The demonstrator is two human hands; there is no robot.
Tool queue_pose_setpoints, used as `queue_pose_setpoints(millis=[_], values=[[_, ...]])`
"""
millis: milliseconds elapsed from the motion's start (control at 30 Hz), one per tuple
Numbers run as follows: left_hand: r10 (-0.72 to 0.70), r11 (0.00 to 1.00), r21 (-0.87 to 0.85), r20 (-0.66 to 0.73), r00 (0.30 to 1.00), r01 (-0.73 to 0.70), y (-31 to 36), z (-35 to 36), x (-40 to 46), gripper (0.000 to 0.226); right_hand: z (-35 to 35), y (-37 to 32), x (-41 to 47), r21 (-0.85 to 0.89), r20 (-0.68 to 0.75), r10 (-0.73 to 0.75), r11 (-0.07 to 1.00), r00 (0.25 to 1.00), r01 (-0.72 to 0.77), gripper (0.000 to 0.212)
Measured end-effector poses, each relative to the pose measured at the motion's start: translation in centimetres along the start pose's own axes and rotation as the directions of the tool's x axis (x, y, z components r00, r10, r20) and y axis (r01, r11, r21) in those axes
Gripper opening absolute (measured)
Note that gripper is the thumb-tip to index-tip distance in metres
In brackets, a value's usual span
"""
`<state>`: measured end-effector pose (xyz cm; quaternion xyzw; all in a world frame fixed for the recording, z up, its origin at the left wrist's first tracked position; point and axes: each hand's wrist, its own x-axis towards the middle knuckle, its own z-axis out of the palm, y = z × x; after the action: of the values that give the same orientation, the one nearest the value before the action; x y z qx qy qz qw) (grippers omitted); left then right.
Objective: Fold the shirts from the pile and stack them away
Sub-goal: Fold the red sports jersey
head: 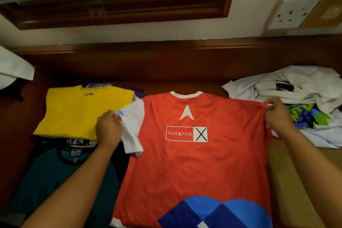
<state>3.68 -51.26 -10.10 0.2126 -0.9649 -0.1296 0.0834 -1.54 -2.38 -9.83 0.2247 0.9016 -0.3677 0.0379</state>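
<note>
Head view: both hands on red shirt (199, 163).

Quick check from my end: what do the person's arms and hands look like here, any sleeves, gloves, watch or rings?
Both forearms are bare right to the bottom edge of the head view; no sleeve shows. The left hand and right hand have no gloves. No watch or bracelet on either wrist. Rings cannot be told, since the fingers are mostly hidden.

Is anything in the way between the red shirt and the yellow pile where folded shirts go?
Nothing visible blocks it. The red shirt lies flat right beside the yellow shirt on top of that stack. The left hand grips its white sleeve, which overlaps the stack's edge; the right hand pinches the other side.
</note>
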Motion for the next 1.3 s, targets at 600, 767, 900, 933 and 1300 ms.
queue_pose_setpoints(millis=[600, 767, 900, 933, 1300], values=[[0.489, 0.819, 0.045, 0.466, 0.737, -0.572, 9.9, 9.0, -4.0, 0.049, 1.6, 3.7, -2.8, -0.384, -0.08, 0.119, 0.913, 0.99, -0.141, 0.066], [0.442, 0.823, 0.012, 0.614, 0.654, -0.568, 15.7, 12.8, -5.5, 0.06, 0.3, 6.0, -1.1, -0.361, -0.106, 0.134, 0.918, 0.985, -0.164, 0.024], [0.396, 0.845, 0.02, 0.65, 0.649, -0.535, 17.9, 14.7, -4.4, 0.062, -3.0, 6.1, 1.3, -0.176, -0.098, 0.025, 0.983, 0.995, -0.042, 0.013], [0.398, 0.844, 0.021, 0.647, 0.651, -0.536, 18.4, 15.0, -4.0, 0.062, -3.8, 6.2, 2.1, -0.161, -0.105, 0.001, 0.987, 0.994, -0.018, 0.014], [0.362, 0.858, 0.031, 0.673, 0.645, -0.513, 21.7, 15.6, -0.1, 0.063, -8.7, 6.0, 5.9, -0.201, 0.221, 0.074, 0.979, 0.972, -0.029, 0.022]])
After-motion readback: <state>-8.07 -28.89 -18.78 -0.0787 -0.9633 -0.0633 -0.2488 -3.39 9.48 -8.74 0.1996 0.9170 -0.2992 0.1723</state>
